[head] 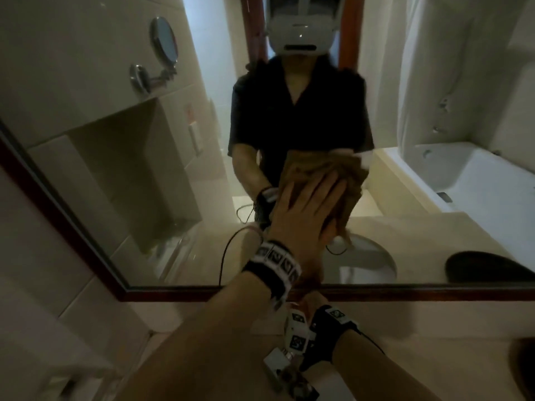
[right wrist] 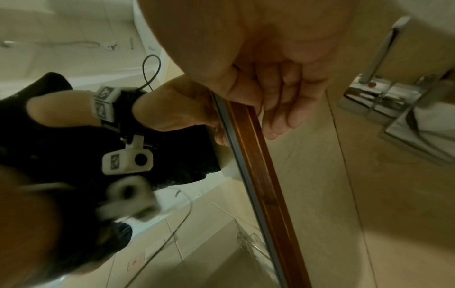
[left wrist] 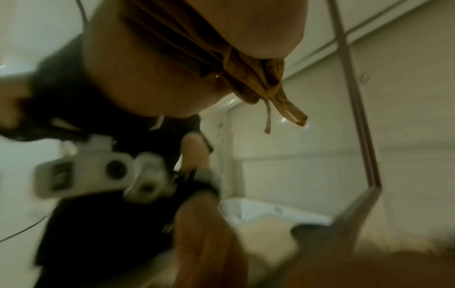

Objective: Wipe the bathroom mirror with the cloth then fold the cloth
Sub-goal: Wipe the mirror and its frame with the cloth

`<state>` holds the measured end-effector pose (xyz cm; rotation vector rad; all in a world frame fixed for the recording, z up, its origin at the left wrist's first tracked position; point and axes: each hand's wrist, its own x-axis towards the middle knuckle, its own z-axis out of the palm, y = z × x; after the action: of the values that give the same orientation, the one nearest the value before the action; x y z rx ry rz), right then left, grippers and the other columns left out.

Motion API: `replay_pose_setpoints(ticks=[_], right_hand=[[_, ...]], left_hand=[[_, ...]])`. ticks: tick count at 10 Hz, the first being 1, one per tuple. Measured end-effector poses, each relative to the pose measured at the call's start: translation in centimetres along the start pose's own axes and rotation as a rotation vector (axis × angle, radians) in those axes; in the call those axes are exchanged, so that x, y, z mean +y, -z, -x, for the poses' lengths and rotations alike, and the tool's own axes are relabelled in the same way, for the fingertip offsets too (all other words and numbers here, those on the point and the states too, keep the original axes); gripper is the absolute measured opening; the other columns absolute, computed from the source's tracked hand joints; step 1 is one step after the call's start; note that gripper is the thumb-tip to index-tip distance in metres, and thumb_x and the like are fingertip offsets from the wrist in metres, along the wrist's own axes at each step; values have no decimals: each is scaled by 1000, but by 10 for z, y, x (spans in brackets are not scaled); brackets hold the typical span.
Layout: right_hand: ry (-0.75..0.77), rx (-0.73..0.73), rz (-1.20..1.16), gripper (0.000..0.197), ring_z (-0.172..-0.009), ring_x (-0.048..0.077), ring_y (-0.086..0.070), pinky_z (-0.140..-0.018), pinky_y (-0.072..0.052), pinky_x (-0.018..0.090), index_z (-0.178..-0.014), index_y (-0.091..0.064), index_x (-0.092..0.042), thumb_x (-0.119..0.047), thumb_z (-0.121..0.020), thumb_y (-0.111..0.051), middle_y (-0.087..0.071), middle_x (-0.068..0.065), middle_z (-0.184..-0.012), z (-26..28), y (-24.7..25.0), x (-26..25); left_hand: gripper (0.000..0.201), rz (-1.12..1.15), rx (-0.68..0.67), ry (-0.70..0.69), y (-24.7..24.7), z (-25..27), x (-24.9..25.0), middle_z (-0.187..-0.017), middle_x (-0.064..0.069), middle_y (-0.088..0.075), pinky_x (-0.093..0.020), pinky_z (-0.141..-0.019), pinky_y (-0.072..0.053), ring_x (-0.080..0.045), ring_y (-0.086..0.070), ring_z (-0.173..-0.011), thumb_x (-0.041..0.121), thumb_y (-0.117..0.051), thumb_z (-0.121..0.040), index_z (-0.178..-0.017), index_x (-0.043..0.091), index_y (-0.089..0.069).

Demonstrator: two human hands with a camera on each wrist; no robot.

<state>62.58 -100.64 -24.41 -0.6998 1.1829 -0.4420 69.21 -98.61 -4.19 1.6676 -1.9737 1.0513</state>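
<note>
- Left hand (head: 304,209) presses cloth (head: 344,175) on mirror (head: 144,169), fingers (head: 327,192) flat, apart: keep pressure even, overlap strokes
- Right hand (right wrist: 278,93) rests at frame (right wrist: 258,171), fingers loosely together, empty

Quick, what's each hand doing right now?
Left hand: open, flat fingers pressing the brown cloth on the wood-framed mirror.
Right hand: open, holding nothing.

The left hand (head: 307,209) covers much of the cloth (head: 344,180); the right hand (head: 312,302) seems mostly hidden.
</note>
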Motion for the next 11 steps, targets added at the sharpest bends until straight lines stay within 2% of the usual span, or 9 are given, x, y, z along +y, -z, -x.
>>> replay_pose_setpoints(ticks=[2,3,4,5,6,8,9,10,11], right_hand=[[-75,-106,-32,22,-62,30,-52,-59,-43,35,-95,-54,3,-1,-94,-33,-58,17,-74,76,-7,-22],[38,-166,-85,20,-53,27,-53,-52,-43,29,-78,-52,-6,-5,-88,-35,-56,13,-67,110,-16,-41],[175,-114,-114,22,-73,31,-60,-62,-50,36,-90,-60,-4,-6,-92,-38,-64,15,-85,138,-23,-48],[240,-128,-62,19,-72,30,-59,-65,-50,35,-90,-58,-3,-7,-92,-40,-62,15,-82,151,-31,-32],[182,-177,159,22,-59,20,-51,-56,-42,27,-79,-54,-6,-11,-96,-41,-54,8,-65,152,-50,3],[198,-144,495,23,-50,17,-51,-47,-38,25,-79,-63,-14,-34,-91,-62,-56,2,-59,144,-103,126],[158,-173,579,27,-46,17,-46,-45,-37,26,-72,-58,-11,-31,-86,-68,-52,4,-55,142,-123,179],[100,-235,566,23,-62,21,-61,-54,-49,29,-95,-63,-9,-30,-89,-65,-65,8,-77,144,-137,218],[17,-272,469,35,-70,27,-66,-57,-52,31,-99,-67,-10,-42,-89,-61,-69,12,-84,148,-147,242]], left_hand=[[44,55,37,-110,-39,87,-28,-144,1,-45,-45,-108,-26,-21,-44,-129,35,-52,-93,-135,26,-47],[27,155,121,-44,-25,75,-22,-131,2,-51,-46,-104,-31,-24,-49,-117,30,-57,-86,-112,25,-59],[24,334,24,107,-11,93,-10,-124,-3,-59,-39,-100,-32,-24,-49,-112,23,-56,-80,-103,20,-63],[23,685,-88,452,2,147,-2,-112,-4,-60,-31,-88,-41,-21,-53,-101,9,-51,-78,-98,15,-60],[24,1119,-133,1000,15,214,4,-91,-1,-61,-27,-74,-45,-14,-57,-81,-5,-50,-86,-88,19,-55],[19,1743,-67,1707,61,324,-7,-90,-18,-61,-28,-66,-57,-30,-60,-82,-6,-39,-94,-98,-2,-57],[31,1805,-140,1852,85,375,-12,-83,-14,-70,-27,-65,-58,-22,-68,-75,15,-38,-104,-101,-5,-62],[45,1617,-197,1794,101,421,-15,-67,4,-72,-22,-66,-57,-13,-69,-70,1,-46,-98,-66,15,-74],[19,1446,-268,1731,108,462,-15,-80,-2,-72,-41,-87,-54,-25,-67,-88,2,-60,-92,-79,14,-67]])
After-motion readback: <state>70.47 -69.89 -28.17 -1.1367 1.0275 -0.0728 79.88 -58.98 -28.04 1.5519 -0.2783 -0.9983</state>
